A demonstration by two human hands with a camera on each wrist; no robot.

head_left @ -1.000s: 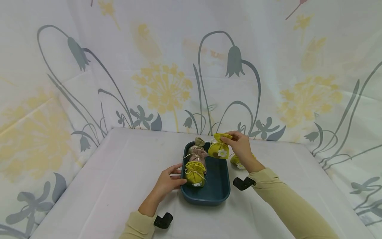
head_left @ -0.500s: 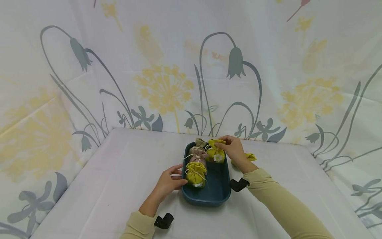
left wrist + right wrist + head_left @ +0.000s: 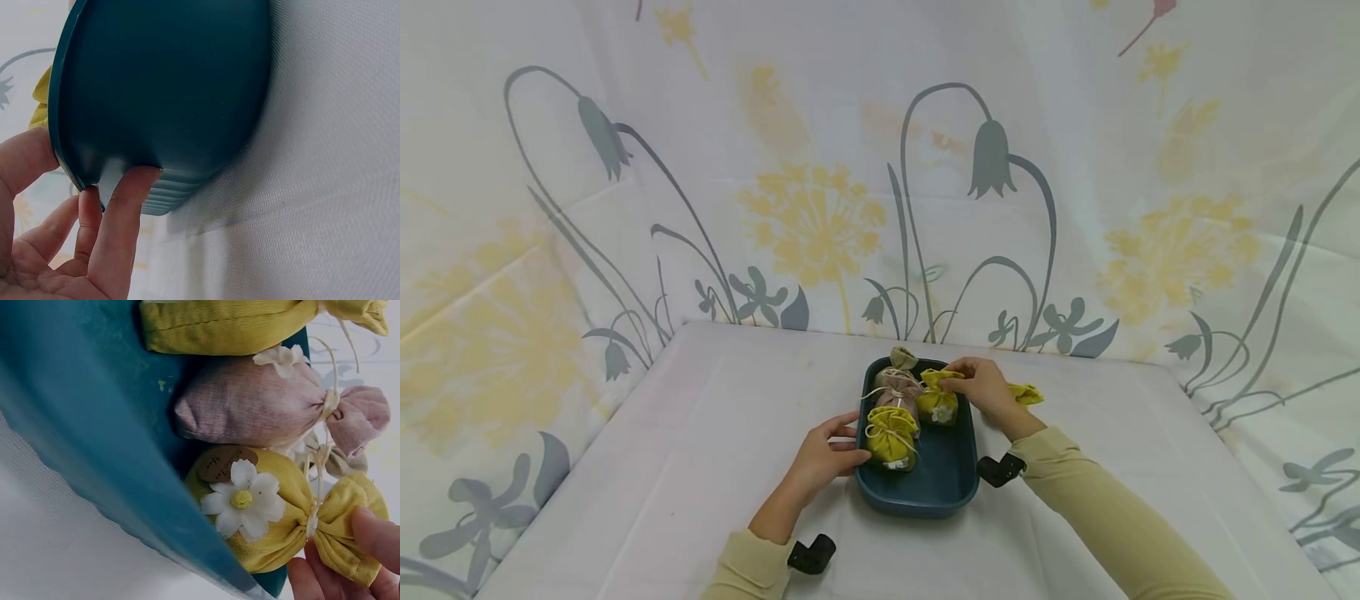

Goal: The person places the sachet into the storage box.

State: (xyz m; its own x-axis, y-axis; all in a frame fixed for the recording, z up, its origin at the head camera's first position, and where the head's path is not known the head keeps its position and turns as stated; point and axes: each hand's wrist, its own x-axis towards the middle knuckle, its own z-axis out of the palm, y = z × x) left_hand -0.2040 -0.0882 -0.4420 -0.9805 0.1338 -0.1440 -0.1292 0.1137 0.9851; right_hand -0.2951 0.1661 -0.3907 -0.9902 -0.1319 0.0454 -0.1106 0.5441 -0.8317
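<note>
A dark blue plastic bin [image 3: 917, 502] stands on the table with several drawstring cloth sachets in it. My left hand [image 3: 820, 457] holds the bin's left edge, thumb at the rim and fingers [image 3: 125, 219] against the outer wall. With thumb and fingertips my right hand [image 3: 988, 390] pinches the gathered top of a yellow sachet [image 3: 290, 487], which bears a white flower and a brown tag. This sachet sits low in the bin's far right part, beside a mauve sachet [image 3: 244, 403]. Another yellow sachet [image 3: 891, 442] lies nearer the front left.
A grey-green sachet [image 3: 902, 358] is at the bin's far left end, partly hidden behind the mauve one. One more yellow sachet [image 3: 1027, 393] lies on the white table [image 3: 737, 392] right of the bin, mostly behind my right hand. A flower-printed cloth [image 3: 820, 100] hangs behind.
My right hand has moved left and down, lowering the yellow sachet from above the bin's far right rim into the bin. The left hand has stayed at the bin's edge.
</note>
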